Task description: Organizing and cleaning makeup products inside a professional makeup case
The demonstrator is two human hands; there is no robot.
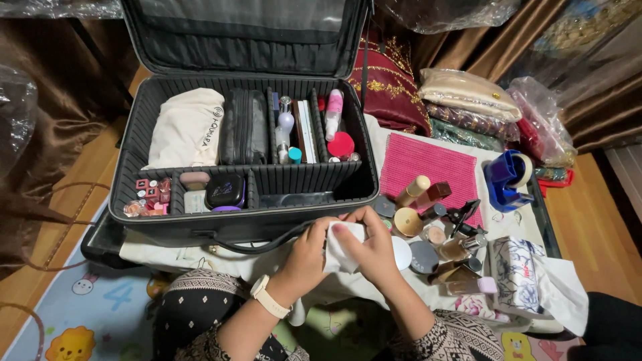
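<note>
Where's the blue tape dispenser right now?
In the head view, the blue tape dispenser sits at the right, just beyond the pink mat and above the tissue box.

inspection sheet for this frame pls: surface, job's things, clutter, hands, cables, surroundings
Surface: white cloth-covered low table, partly covered by a pink woven mat.
Job's things: white tissue held in both hands in front of an open black ribbed makeup case.
Clutter: makeup bottles, tubes and round compacts beside the mat; blue tape dispenser; patterned tissue box.
Hands: left hand, beige watch on its wrist, and right hand, fingers closed on the tissue.
Cables: black strap hanging from the case front; no cables seen.
Surroundings: brown curtains, folded fabrics in plastic, colourful play mat.
</note>
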